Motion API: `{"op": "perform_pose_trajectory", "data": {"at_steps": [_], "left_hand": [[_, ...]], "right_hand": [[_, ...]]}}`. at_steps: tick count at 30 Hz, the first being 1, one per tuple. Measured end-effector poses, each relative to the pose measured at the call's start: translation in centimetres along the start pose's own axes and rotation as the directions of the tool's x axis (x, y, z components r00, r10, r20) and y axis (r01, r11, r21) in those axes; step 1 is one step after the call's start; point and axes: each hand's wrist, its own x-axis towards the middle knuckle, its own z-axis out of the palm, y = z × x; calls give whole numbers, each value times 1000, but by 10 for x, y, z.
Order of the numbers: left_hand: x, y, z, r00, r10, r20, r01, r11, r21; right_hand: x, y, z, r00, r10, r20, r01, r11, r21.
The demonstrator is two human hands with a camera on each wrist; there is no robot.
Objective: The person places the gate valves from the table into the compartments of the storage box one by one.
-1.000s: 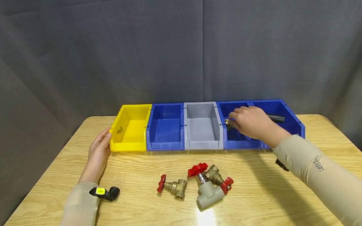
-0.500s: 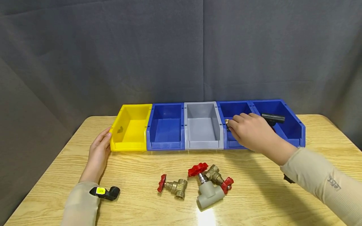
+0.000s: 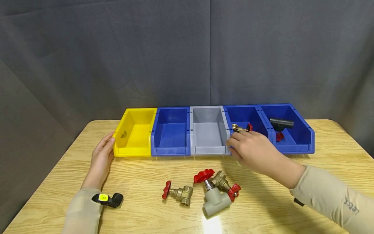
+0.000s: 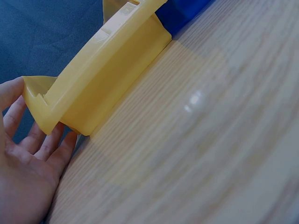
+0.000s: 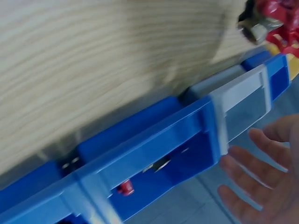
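- The left hand (image 3: 100, 155) rests against the outer left side of the yellow bin (image 3: 134, 151); its fingers lie extended and spread along the wall and under the rim, not wrapped round it.
- The right hand (image 3: 252, 151) is at the front of the fourth bin (image 3: 242, 113), beside the front right corner of the grey bin (image 3: 210, 149); its fingers are apart and loosely bent, with nothing between them. Whether they touch either rim cannot be told.
- Just beyond the right hand, a brass valve (image 3: 240, 129) with a red handle lies inside the fourth bin, partly hidden by that hand.
- The second bin (image 3: 170, 150), blue, stands between the yellow and grey ones.
- The fifth bin (image 3: 295, 149), also blue, ends the row on the right and holds a black tube (image 3: 281, 122) and a red part (image 3: 279, 136); whether these are joined cannot be told.
- On the bench (image 3: 140, 185), in front of the row, lie a left valve (image 3: 180, 195) of brass, a grey valve (image 3: 216, 200) and a rear valve (image 3: 222, 180), also brass, partly hidden by the grey one. All three have red handles.
- A dark curtain (image 3: 175, 52) hangs behind.
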Motion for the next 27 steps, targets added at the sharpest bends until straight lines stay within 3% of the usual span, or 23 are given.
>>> {"op": "perform_pose_trajectory", "data": {"at_steps": [12, 19, 27], "left_hand": [[0, 2, -1, 1000, -12, 7, 12, 1000, -1], [-2, 1, -1, 1000, 2, 19, -2, 1000, -2], [-3, 0, 0, 1000, -2, 12, 2, 1000, -4]], "right_hand": [[-2, -31, -1, 994, 71, 82, -76, 995, 64], [-3, -41, -4, 947, 149, 284, -198, 969, 151], [-3, -48, -3, 916, 160, 367, -253, 942, 221]]}}
